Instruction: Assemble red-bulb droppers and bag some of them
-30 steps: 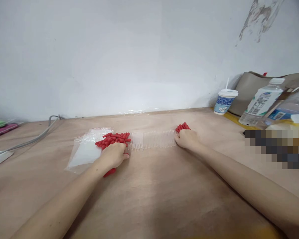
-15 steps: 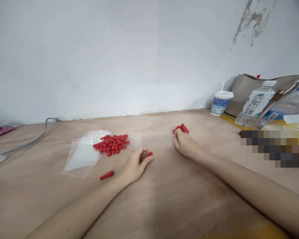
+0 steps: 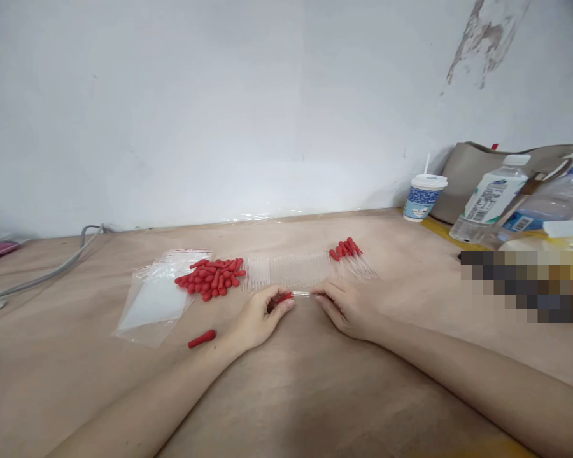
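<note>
Between thumb and fingers, my left hand (image 3: 266, 316) grips a red rubber bulb (image 3: 285, 296), mostly hidden by the fingers. My right hand (image 3: 344, 309) pinches a clear glass dropper tube (image 3: 304, 294), whose left end meets the mouth of that bulb. Just beyond the hands lies a row of clear dropper tubes (image 3: 296, 270). A heap of red bulbs (image 3: 211, 278) sits to its left, and a single red bulb (image 3: 202, 338) lies by my left forearm. At the row's right end are several droppers (image 3: 348, 248) with red bulbs on their tubes.
Clear plastic zip bags (image 3: 153, 302) lie left of the heap. A grey cable (image 3: 71, 257) runs along the left. At the right back stand a paper cup with a straw (image 3: 425, 197), a plastic bottle (image 3: 491, 197) and a grey bag (image 3: 458, 175), before a white wall.
My right hand has come from the bulbed droppers toward my left hand, bringing a glass tube to the bulb. My left hand stays almost in place.
</note>
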`<control>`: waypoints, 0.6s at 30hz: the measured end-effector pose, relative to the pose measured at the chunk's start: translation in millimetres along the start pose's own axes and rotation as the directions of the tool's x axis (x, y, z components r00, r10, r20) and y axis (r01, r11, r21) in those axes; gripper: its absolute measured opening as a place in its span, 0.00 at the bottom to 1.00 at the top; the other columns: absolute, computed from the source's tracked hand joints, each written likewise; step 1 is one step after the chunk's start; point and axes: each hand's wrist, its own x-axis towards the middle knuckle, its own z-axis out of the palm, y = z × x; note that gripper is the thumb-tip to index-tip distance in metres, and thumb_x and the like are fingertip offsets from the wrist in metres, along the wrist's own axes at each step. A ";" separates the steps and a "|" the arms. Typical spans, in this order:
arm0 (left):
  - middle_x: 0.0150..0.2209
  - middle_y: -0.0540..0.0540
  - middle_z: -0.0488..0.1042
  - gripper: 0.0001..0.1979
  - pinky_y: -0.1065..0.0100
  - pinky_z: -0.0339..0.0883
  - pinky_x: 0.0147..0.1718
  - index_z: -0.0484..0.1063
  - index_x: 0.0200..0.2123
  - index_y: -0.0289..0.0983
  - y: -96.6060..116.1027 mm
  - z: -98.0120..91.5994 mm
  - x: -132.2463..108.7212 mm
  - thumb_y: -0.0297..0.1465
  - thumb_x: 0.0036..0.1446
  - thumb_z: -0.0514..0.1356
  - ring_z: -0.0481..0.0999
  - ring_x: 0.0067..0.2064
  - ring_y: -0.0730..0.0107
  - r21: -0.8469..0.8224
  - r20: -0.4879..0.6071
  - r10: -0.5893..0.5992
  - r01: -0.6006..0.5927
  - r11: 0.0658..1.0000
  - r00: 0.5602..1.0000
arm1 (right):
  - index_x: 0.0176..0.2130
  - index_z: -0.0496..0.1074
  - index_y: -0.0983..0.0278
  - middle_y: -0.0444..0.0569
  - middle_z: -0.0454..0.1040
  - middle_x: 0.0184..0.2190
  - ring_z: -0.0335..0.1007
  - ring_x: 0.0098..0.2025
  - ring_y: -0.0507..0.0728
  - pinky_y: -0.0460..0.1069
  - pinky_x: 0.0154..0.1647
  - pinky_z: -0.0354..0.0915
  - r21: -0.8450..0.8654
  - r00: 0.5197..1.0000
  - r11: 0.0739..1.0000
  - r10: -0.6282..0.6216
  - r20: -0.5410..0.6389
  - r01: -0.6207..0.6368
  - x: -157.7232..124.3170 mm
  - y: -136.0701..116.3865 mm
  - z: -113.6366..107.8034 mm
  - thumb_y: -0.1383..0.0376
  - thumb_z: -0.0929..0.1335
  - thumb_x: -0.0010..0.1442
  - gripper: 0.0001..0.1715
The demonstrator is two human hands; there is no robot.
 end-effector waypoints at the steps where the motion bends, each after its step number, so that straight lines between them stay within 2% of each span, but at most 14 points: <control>1: 0.31 0.49 0.71 0.11 0.72 0.61 0.29 0.69 0.37 0.36 -0.2 0.1 0.0 0.37 0.59 0.53 0.68 0.31 0.72 -0.008 0.000 0.003 -0.003 1.000 1.000 | 0.40 0.66 0.65 0.49 0.70 0.32 0.65 0.34 0.53 0.49 0.34 0.61 -0.011 1.000 1.000 -0.002 0.013 0.003 -0.3 0.6 0.1 0.68 0.57 0.63 0.11; 8: 0.31 0.49 0.72 0.10 0.71 0.63 0.31 0.69 0.37 0.36 -2.8 0.4 0.2 0.36 0.59 0.53 0.69 0.32 0.71 -0.033 -0.019 0.041 -0.042 0.999 0.999 | 0.38 0.67 0.65 0.47 0.70 0.30 0.64 0.31 0.52 0.48 0.34 0.56 -0.005 0.999 1.000 0.011 0.052 -0.011 -0.3 1.2 -0.8 0.68 0.59 0.62 0.09; 12: 0.28 0.49 0.71 0.10 0.72 0.63 0.30 0.70 0.36 0.36 -5.2 0.8 -0.8 0.35 0.59 0.53 0.69 0.29 0.72 -0.045 -0.015 0.038 -0.039 0.998 0.999 | 0.37 0.68 0.65 0.46 0.70 0.29 0.64 0.30 0.51 0.48 0.33 0.56 0.013 0.998 1.000 0.008 0.063 -0.009 1.6 1.4 -2.1 0.65 0.60 0.63 0.10; 18: 0.24 0.50 0.70 0.11 0.73 0.62 0.27 0.72 0.34 0.36 -1.5 -1.2 -5.0 0.35 0.60 0.52 0.68 0.27 0.73 -0.004 0.058 0.060 -0.060 0.998 0.997 | 0.37 0.70 0.63 0.46 0.73 0.30 0.66 0.32 0.51 0.48 0.35 0.57 0.063 0.981 0.998 0.007 0.194 -0.019 3.8 5.1 -7.1 0.65 0.59 0.64 0.12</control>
